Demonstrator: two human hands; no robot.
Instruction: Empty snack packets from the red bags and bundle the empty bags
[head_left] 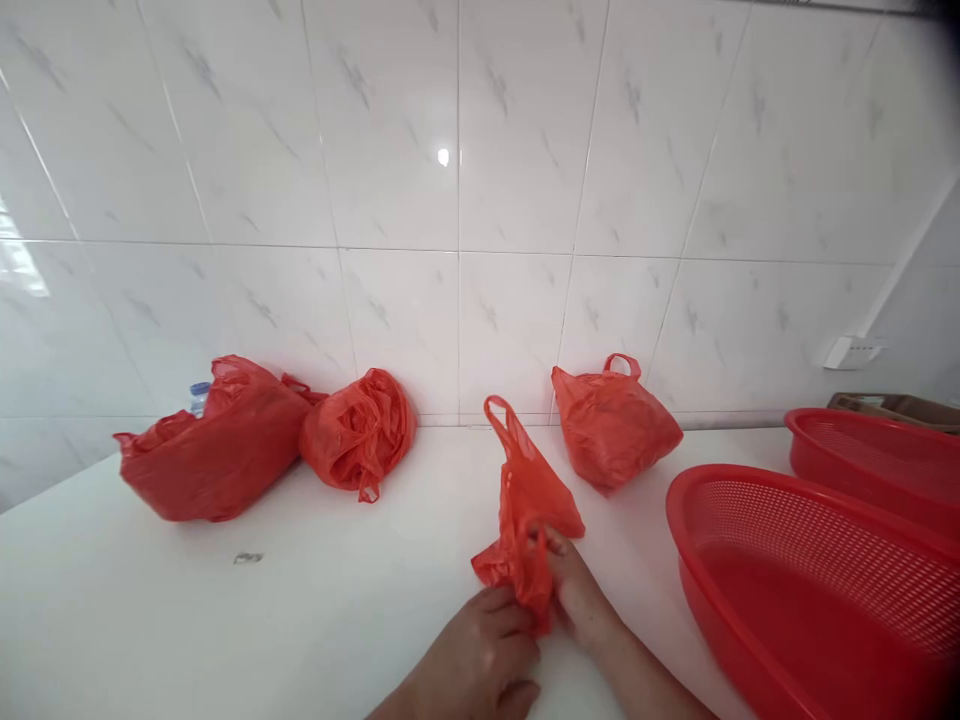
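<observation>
Fingers of the right hand (571, 575) pinch the thin film of an orange-red carrier bag (544, 495) in the head view, the only one I have. Those of the left hand (487, 645) curl against its near edge; the film hides their tips, so I cannot tell whether they are pressed together. This bag sits on the white bench (150, 610), right of centre, its near end gathered between both hands and one loop handle standing up at the far end. I judge the step in hand to be working at that gathered end; the next move calls for a light grip, since such film could tear.

Against the glossy, grey-veined tiled wall (397, 150) I see more crinkled plastic: a bulging, slumped red bag (217, 465) with a blue-capped bottle (199, 390) behind it, a round, twisted bundle (356, 435) beside that, and a plump, pointed bag (619, 430) on the right. Nearer the right edge, a mesh-walled oval red basket (825, 515) looks rigid and smooth-rimmed.
</observation>
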